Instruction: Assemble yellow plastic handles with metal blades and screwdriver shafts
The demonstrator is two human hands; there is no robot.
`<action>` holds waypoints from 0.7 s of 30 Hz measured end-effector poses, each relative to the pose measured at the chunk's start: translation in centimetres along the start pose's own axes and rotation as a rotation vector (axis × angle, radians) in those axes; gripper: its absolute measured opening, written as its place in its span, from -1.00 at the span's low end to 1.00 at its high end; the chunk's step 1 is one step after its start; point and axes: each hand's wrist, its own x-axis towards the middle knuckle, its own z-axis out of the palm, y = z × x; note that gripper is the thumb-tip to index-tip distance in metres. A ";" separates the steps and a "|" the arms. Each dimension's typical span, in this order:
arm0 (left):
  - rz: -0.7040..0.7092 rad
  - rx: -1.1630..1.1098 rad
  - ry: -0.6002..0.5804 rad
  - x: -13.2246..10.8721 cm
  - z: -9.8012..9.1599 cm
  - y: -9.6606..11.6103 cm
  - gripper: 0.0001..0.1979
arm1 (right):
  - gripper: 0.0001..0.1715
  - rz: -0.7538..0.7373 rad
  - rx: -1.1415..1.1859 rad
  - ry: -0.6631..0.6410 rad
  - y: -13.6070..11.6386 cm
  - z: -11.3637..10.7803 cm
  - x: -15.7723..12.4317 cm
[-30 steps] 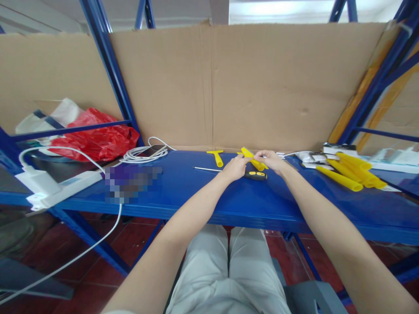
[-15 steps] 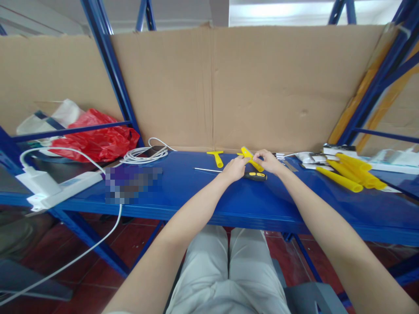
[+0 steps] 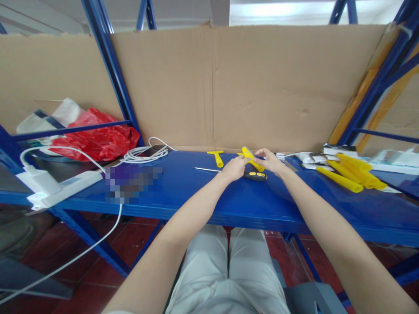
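Both my hands meet over the middle of the blue shelf. My left hand and my right hand are closed on the two ends of a small yellow T-shaped plastic piece, held just above the shelf. Right under the hands lies a screwdriver with a black and yellow handle, its thin metal shaft pointing left. A second yellow T-shaped piece lies on the shelf to the left of my left hand.
Several yellow tubes and white packets lie at the right. A coiled white cable, a red plastic bag and a white power strip sit at the left. A cardboard sheet backs the shelf.
My hands have shifted only slightly on the yellow piece, my right hand edging a little left and up. Everything else is as before.
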 end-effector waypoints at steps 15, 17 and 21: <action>0.058 0.009 -0.012 0.0 -0.3 -0.6 -0.49 | -0.87 -0.406 -0.218 -0.124 0.9 -1.0 1.1; 0.053 -0.001 -0.004 0.1 -0.1 -0.7 -0.50 | -0.89 -0.407 -0.229 -0.117 0.9 -0.9 1.1; 0.025 -0.032 0.038 0.3 0.2 -1.0 -0.52 | -0.90 -0.306 -0.225 0.010 1.0 -0.6 1.0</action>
